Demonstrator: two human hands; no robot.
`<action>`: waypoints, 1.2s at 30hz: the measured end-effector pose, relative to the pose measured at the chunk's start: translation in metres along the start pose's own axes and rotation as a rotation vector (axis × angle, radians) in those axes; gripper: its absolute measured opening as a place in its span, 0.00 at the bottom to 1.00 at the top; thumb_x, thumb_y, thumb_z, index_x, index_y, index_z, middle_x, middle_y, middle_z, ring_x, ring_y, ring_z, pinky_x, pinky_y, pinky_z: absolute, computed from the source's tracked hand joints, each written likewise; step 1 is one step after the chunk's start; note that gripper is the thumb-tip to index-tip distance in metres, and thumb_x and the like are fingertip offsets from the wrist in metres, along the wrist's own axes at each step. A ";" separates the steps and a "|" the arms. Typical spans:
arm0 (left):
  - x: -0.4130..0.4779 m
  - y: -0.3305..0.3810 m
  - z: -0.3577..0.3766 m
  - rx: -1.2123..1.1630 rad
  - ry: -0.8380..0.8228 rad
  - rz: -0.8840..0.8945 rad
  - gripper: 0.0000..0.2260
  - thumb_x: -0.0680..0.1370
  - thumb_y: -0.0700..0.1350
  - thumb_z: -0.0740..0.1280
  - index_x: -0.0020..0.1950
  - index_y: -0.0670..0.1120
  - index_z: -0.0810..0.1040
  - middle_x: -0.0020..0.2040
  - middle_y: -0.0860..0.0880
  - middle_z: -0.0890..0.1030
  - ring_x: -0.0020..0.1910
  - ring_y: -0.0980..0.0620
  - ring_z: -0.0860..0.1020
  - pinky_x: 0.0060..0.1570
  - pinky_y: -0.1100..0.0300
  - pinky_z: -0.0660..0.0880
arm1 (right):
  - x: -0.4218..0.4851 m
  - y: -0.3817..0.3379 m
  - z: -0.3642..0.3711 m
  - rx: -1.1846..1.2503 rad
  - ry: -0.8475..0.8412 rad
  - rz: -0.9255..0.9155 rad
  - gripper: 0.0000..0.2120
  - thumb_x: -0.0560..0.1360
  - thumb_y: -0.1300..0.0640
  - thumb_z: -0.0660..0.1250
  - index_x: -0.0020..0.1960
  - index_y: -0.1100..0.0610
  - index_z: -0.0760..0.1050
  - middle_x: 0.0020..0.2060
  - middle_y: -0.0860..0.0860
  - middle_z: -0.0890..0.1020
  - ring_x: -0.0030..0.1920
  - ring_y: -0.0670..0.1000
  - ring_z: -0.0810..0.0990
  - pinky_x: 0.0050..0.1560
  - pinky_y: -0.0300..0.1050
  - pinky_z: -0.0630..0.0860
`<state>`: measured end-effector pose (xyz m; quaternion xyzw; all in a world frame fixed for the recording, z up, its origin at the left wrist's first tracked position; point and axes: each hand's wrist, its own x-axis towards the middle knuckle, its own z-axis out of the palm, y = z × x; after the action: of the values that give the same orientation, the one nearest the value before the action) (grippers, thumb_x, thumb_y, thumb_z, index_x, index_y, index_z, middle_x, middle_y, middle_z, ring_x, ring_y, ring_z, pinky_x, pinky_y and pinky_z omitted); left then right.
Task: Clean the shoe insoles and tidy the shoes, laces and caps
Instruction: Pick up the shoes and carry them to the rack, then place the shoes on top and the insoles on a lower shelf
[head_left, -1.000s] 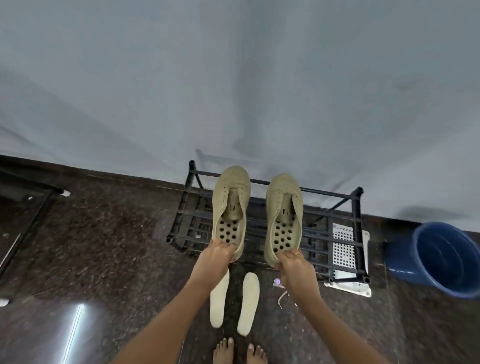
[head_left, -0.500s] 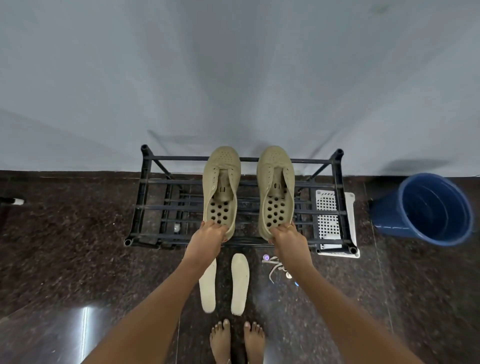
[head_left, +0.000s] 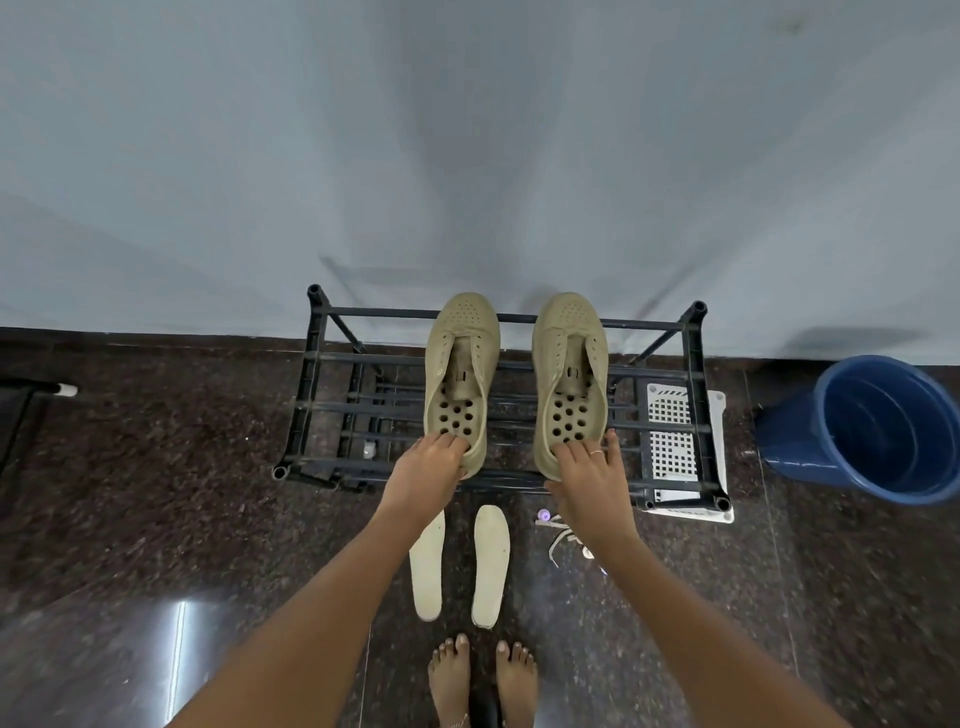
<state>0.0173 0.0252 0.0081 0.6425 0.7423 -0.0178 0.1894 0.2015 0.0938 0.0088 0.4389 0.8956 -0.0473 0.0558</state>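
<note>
A black metal rack of thin bars stands against the pale grey wall ahead of me. To its right a white perforated plastic basket touches it, and farther right sits a round blue plastic bucket on the dark speckled polished stone floor.

The shoes look like matt, perforated moulded rubber; the rack is dull black tubing; the floor is glossy speckled stone; the bucket is smooth blue plastic.

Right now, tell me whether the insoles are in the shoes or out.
Out. Both insoles lie flat on the floor before the rack, and the shoes on top show bare perforated footbeds.
</note>
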 end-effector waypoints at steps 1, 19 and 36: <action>-0.004 0.002 -0.003 -0.016 0.026 -0.020 0.12 0.80 0.42 0.60 0.63 0.44 0.70 0.60 0.48 0.75 0.61 0.50 0.72 0.54 0.60 0.70 | -0.002 -0.001 0.000 0.003 0.046 0.004 0.24 0.50 0.59 0.81 0.43 0.57 0.78 0.35 0.52 0.81 0.40 0.54 0.81 0.53 0.60 0.76; -0.089 -0.041 0.154 -0.384 0.226 -0.248 0.11 0.77 0.37 0.64 0.59 0.42 0.76 0.58 0.47 0.77 0.58 0.48 0.76 0.50 0.57 0.74 | -0.059 -0.074 0.149 0.391 0.148 0.100 0.07 0.68 0.59 0.63 0.44 0.59 0.76 0.39 0.55 0.79 0.42 0.53 0.74 0.40 0.43 0.70; -0.039 -0.095 0.468 -0.531 0.158 -0.630 0.21 0.77 0.52 0.65 0.67 0.44 0.67 0.65 0.47 0.68 0.63 0.46 0.67 0.60 0.54 0.68 | -0.051 -0.059 0.463 0.610 -0.035 0.273 0.22 0.69 0.55 0.73 0.59 0.63 0.72 0.54 0.58 0.74 0.57 0.59 0.72 0.55 0.50 0.70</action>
<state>0.0507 -0.1550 -0.4347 0.3120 0.8936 0.1666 0.2762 0.2128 -0.0441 -0.4402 0.5503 0.7720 -0.3130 -0.0568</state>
